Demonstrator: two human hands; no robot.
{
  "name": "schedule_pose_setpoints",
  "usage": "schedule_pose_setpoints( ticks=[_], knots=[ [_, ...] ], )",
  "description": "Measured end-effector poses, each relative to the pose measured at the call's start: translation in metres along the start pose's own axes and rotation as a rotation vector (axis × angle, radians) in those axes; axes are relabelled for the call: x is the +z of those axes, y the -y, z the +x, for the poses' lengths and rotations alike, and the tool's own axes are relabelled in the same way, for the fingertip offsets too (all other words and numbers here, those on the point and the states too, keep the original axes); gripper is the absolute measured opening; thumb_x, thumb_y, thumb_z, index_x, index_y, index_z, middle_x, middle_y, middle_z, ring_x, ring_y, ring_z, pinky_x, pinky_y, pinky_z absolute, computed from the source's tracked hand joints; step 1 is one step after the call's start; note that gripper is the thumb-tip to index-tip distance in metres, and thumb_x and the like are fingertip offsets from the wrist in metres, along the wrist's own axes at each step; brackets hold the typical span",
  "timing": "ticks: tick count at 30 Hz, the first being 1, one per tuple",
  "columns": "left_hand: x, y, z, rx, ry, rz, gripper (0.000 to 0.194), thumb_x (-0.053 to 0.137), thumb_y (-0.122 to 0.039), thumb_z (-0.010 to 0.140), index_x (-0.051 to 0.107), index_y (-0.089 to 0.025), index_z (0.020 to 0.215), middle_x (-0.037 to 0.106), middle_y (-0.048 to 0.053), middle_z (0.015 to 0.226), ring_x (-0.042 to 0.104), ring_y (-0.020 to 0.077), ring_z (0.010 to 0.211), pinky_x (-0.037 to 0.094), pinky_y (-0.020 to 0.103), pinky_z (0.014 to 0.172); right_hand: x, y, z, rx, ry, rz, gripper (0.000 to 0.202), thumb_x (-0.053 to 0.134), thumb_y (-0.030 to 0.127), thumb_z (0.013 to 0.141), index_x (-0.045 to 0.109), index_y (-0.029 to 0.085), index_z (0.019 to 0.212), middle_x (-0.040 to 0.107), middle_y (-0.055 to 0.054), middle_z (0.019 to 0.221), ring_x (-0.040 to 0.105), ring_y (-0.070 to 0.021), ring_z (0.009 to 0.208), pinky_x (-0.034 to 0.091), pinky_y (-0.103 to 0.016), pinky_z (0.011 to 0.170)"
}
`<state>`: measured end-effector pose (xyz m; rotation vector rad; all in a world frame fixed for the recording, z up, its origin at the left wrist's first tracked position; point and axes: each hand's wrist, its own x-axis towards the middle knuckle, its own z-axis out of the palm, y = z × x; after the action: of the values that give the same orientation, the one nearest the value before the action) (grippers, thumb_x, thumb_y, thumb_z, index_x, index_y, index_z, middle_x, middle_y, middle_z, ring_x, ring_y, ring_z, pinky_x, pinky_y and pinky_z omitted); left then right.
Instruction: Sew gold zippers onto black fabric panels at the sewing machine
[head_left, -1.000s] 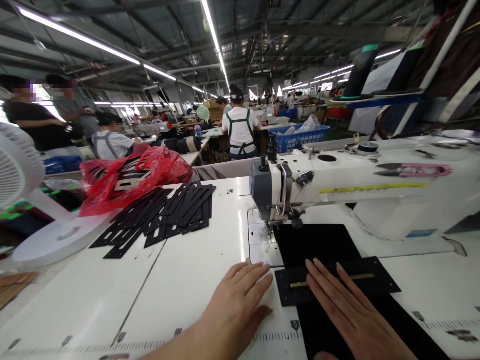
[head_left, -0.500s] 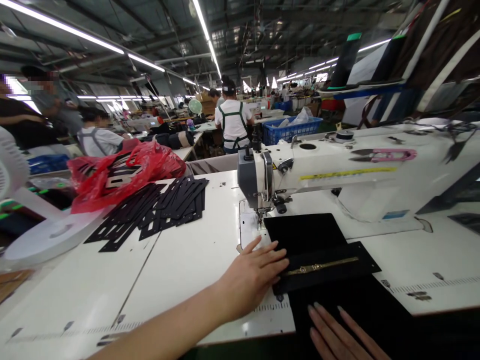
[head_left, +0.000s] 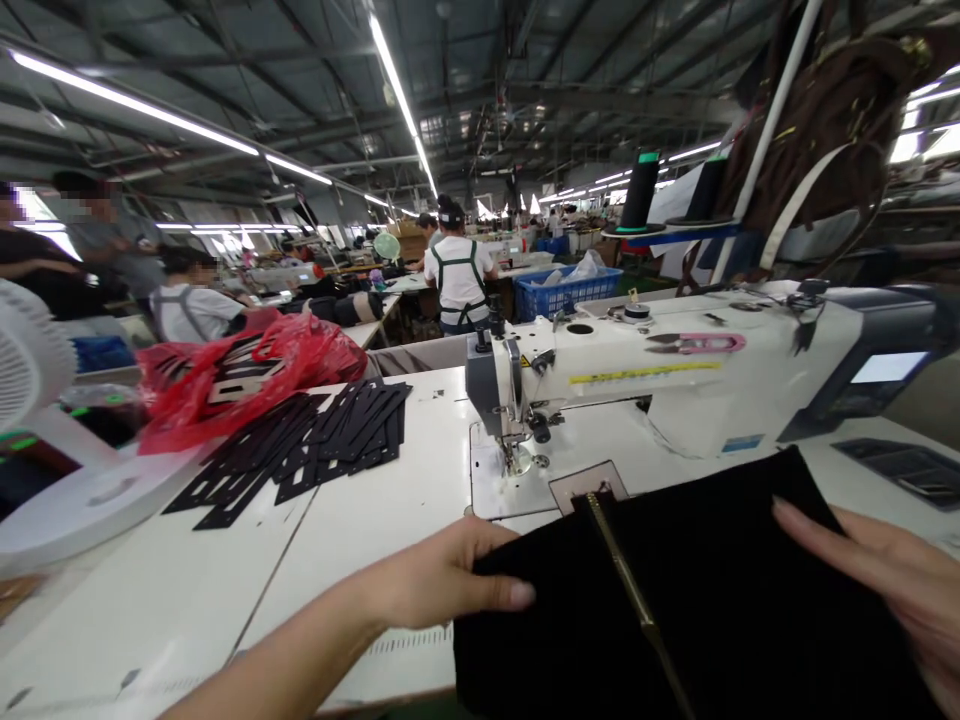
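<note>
A black fabric panel (head_left: pixel 720 590) with a gold-toothed zipper (head_left: pixel 626 575) running down it is held up in front of the sewing machine (head_left: pixel 600 370). My left hand (head_left: pixel 457 580) grips its left edge, thumb on top and the other fingers hidden underneath. At the panel's right edge, my right hand (head_left: pixel 870 560) holds it with the thumb over the top face; the remaining fingers are mostly out of sight. The panel is off the needle area, where the presser foot (head_left: pixel 517 458) stands over the bare metal plate.
Black slotted strips (head_left: pixel 337 435) lie in a pile at left beside a red plastic bag (head_left: pixel 255 365). A white fan (head_left: pixel 97 480) stands at the far left. Pink-handled thread snips (head_left: pixel 697 343) rest on the machine. Thread cones (head_left: pixel 640 195) rise behind; co-workers sit and stand farther back.
The panel has come out from beside the needle and been lifted and turned, its zipper now pointing away from me. Both hands have gone from lying flat to gripping its edges.
</note>
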<state>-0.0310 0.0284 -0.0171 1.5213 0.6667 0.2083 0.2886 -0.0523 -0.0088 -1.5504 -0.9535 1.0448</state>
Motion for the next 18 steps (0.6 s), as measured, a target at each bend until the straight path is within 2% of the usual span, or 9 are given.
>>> schedule_pose_setpoints(
  ticks=[1,3,7,9,11,13,15,17,18],
  knots=[
    [-0.008,0.0,-0.001,0.007,0.008,0.039,0.041,0.063,-0.053,0.077,0.062,-0.014,0.088,0.06,0.001,0.076,0.055,0.0137,0.068,0.046,0.024,0.069,0.006,0.008,0.003,0.024,0.028,0.027,0.033,0.067,0.046,0.069,0.072,0.026,0.095,0.071,-0.007,0.094,0.067,-0.0306,0.086,0.058,-0.038,0.068],
    [-0.022,0.003,0.0,0.014,-0.001,0.161,0.042,0.063,-0.055,0.076,0.063,-0.014,0.086,0.061,0.001,0.078,0.056,0.0143,0.071,0.047,0.026,0.072,0.016,0.011,0.012,-0.019,0.1,0.022,0.033,0.067,0.049,0.068,0.073,0.026,0.092,0.071,-0.007,0.091,0.067,-0.0308,0.085,0.057,-0.037,0.072],
    [-0.044,0.017,0.007,-0.015,-0.077,0.331,0.044,0.062,-0.057,0.075,0.063,-0.014,0.083,0.059,0.0,0.068,0.057,0.0145,0.064,0.05,0.027,0.067,0.03,-0.012,0.032,-0.173,0.235,-0.059,0.035,0.052,0.051,0.083,0.07,0.026,0.101,0.071,-0.007,0.095,0.066,-0.0277,0.09,0.054,-0.036,0.079],
    [-0.052,0.022,0.011,-0.043,-0.104,0.409,0.041,0.062,-0.054,0.076,0.064,-0.014,0.081,0.057,-0.002,0.061,0.055,0.0138,0.055,0.051,0.027,0.06,0.035,-0.022,0.042,-0.264,0.275,-0.172,0.037,0.044,0.048,0.089,0.067,0.025,0.107,0.071,-0.007,0.094,0.067,-0.0268,0.088,0.055,-0.037,0.077],
    [-0.059,0.023,0.013,-0.066,-0.146,0.496,0.034,0.064,-0.048,0.076,0.065,-0.014,0.079,0.057,-0.002,0.059,0.056,0.0149,0.053,0.051,0.028,0.057,0.039,-0.026,0.052,-0.408,0.264,-0.384,0.041,0.035,0.044,0.093,0.067,0.021,0.105,0.072,-0.006,0.088,0.068,-0.0254,0.081,0.057,-0.037,0.073],
    [-0.06,0.022,0.014,-0.067,-0.249,0.591,0.025,0.065,-0.038,0.077,0.065,-0.014,0.084,0.064,0.002,0.071,0.062,0.0207,0.066,0.053,0.034,0.068,0.042,-0.027,0.061,-0.514,0.211,-0.593,0.044,0.033,0.043,0.093,0.068,0.018,0.098,0.072,-0.007,0.082,0.069,-0.0254,0.075,0.057,-0.038,0.069],
    [-0.051,0.021,0.014,-0.045,-0.41,0.683,0.024,0.056,-0.027,0.085,0.061,-0.013,0.103,0.064,0.011,0.101,0.059,0.0297,0.098,0.044,0.047,0.09,0.046,-0.027,0.066,-0.546,0.119,-0.705,0.044,0.039,0.045,0.09,0.065,0.012,0.102,0.07,-0.012,0.089,0.067,-0.0309,0.082,0.055,-0.045,0.073],
    [-0.031,0.023,0.014,-0.007,-0.556,0.758,0.035,0.043,-0.02,0.091,0.047,-0.012,0.125,0.046,0.017,0.132,0.037,0.0327,0.127,0.022,0.056,0.106,0.053,-0.028,0.061,-0.583,0.012,-0.757,0.05,0.045,0.045,0.087,0.056,0.006,0.117,0.06,-0.02,0.116,0.055,-0.0371,0.108,0.044,-0.054,0.09],
    [-0.019,0.025,0.014,0.023,-0.594,0.814,0.04,0.039,-0.019,0.093,0.04,-0.012,0.132,0.035,0.018,0.141,0.025,0.0314,0.134,0.013,0.056,0.108,0.058,-0.03,0.056,-0.647,-0.032,-0.804,0.053,0.045,0.043,0.088,0.05,0.004,0.125,0.05,-0.022,0.129,0.044,-0.0369,0.121,0.035,-0.055,0.099]
  ],
)
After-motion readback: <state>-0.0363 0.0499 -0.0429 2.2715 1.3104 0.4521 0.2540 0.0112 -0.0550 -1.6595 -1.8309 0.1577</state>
